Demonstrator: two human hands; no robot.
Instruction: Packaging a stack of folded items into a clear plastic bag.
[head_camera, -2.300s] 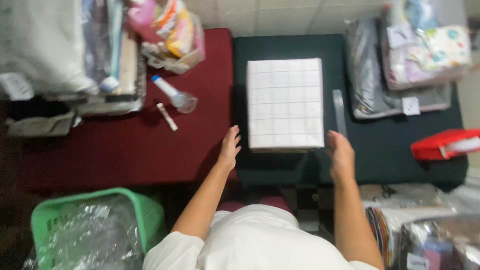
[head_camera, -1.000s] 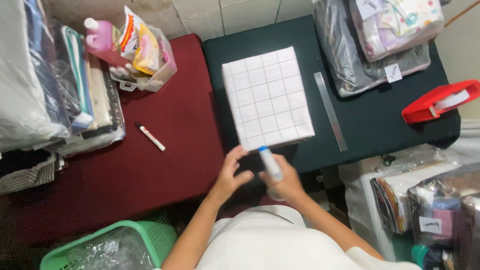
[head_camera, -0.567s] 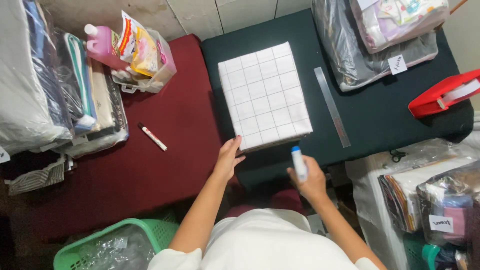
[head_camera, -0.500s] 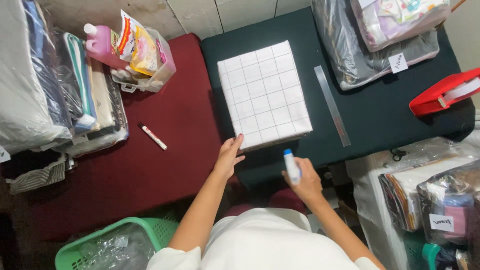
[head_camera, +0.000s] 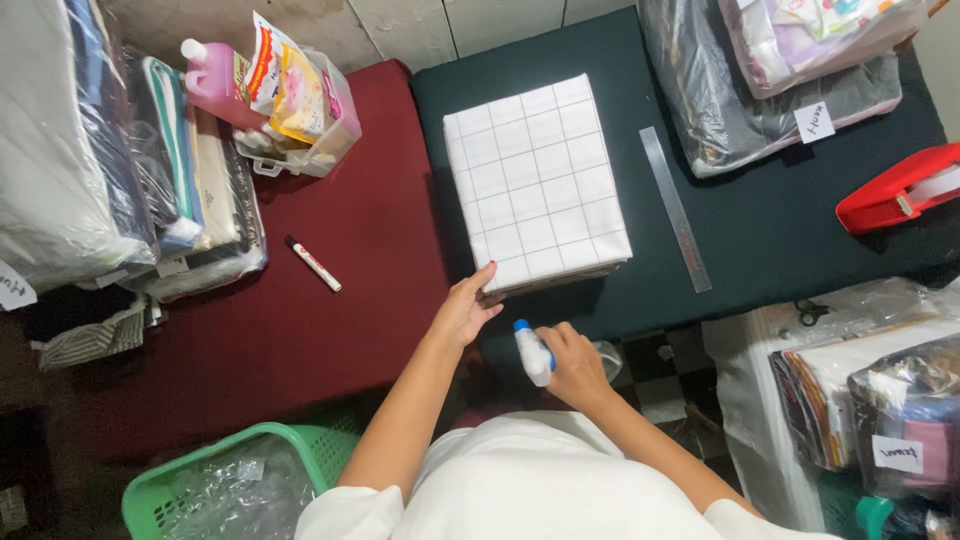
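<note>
Left hand (head_camera: 467, 310) rests open-fingered on the checked folded cloth's (head_camera: 537, 183) 7 o'clock corner, while right hand (head_camera: 577, 365) grips a small white bottle (head_camera: 531, 354)

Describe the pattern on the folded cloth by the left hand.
The folded cloth is white with a thin dark grid, clear in the head view.

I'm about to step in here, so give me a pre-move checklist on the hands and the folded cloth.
1. Left hand touching near corner of white checked folded cloth: ok.
2. Right hand gripping white bottle with blue cap: ok.
3. Bottle cap on: cannot tell.
4. Cloth lying flat and square on dark green table: ok.
5. Metal ruler apart from cloth: ok.
6. Marker away from both hands: ok.
</note>
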